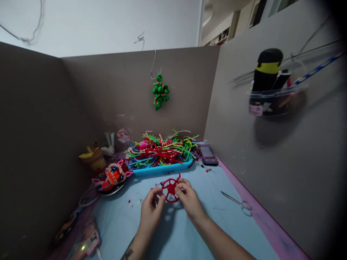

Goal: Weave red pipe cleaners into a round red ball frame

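Note:
A red wheel shape bent from pipe cleaners (pixel 171 188), with spokes and a rim, is held up over the blue table mat. One loose end sticks up at its top right. My right hand (pixel 189 199) pinches its right side between thumb and fingers. At its left edge my left hand (pixel 152 208) has thumb and forefinger curled in on the rim; the exact contact is partly hidden. Behind both hands stands a blue tray (pixel 162 169) heaped with pipe cleaners (pixel 165 150) in red, green, yellow and other colours.
Scissors (pixel 240 204) lie at the right. A phone-like dark object (pixel 208 154) is beyond them. On the left are a red beaded animal face (pixel 115 175), a brown pot (pixel 94 159) and a pink glue gun (pixel 90 236). A green ornament (pixel 160 93) hangs behind.

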`<state>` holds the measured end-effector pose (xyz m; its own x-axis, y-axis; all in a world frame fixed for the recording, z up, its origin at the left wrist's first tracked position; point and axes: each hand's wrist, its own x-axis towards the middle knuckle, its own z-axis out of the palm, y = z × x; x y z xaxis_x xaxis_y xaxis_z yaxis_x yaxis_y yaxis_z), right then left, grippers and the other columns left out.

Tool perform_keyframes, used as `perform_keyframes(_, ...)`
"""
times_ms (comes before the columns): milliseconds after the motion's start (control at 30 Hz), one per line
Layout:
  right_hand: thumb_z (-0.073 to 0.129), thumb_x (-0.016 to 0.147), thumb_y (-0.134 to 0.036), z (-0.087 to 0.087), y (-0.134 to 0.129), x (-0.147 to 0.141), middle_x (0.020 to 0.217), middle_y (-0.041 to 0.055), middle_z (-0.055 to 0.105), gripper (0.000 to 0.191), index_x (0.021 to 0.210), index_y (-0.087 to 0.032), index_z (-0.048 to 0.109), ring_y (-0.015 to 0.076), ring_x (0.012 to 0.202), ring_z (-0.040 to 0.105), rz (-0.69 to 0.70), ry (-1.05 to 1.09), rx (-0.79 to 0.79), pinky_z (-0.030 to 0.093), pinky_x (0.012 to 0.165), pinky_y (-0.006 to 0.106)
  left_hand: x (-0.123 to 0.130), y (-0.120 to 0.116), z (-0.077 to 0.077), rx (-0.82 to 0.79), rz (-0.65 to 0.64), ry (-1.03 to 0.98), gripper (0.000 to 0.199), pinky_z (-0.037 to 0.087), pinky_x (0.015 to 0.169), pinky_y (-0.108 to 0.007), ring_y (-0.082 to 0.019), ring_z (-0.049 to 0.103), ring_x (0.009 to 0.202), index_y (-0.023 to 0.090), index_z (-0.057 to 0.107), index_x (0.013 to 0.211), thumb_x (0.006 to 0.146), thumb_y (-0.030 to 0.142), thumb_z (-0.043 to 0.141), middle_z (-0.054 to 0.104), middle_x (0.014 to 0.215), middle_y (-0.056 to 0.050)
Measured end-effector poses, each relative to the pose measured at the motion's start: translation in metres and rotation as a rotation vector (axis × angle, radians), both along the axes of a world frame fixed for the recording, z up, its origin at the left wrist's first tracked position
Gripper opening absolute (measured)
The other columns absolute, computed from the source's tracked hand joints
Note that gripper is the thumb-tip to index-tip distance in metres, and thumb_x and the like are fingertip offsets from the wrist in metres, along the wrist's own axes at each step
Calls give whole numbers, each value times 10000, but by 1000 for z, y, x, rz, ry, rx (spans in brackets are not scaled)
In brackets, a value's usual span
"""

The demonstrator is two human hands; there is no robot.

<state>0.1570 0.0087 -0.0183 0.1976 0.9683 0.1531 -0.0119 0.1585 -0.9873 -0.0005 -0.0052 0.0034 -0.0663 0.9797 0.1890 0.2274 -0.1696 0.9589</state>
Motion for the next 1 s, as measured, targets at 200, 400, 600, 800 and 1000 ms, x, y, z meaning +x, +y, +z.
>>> perform_keyframes(200,637,793,-464,-3,-4,-1,1180,113,524,299,683,-186,646,243,1050,558,79,-83,17,453,881,332,4,-2,-1,10,-76,-13,310,463,612,-272,-145,553,617,177,651,1030,750,310,662,711,924,-68)
perform_keyframes(400,626,790,-493,2,-8,-5,1226,123,513,333,658,-186,628,258,1131,529,107,-98,-16,423,927,338,7,-5,4,18,-72,-31,284,455,569,-261,-134,546,579,181,675,985,713,260,671,721,899,-60)
perform_keyframes(600,624,787,-479,2,-9,-8,1101,125,565,327,622,-196,626,289,1208,483,68,-109,-20,429,924,359,9,-7,6,29,-70,7,240,464,575,-267,-146,553,580,183,719,897,663,240,715,733,835,-51)
perform_keyframes(800,624,788,-433,-1,-10,-10,1101,124,564,278,642,-198,645,290,1219,480,71,-101,-8,430,939,370,7,-6,2,55,-27,45,193,485,624,-298,-180,590,628,191,738,859,691,278,702,746,827,-69)
perform_keyframes(1000,633,790,-449,-1,-11,-11,1103,106,560,277,672,-199,657,267,1124,546,65,-96,-8,454,915,350,6,-6,3,63,-7,49,174,482,612,-295,-183,590,616,197,745,825,688,297,706,747,795,-67)
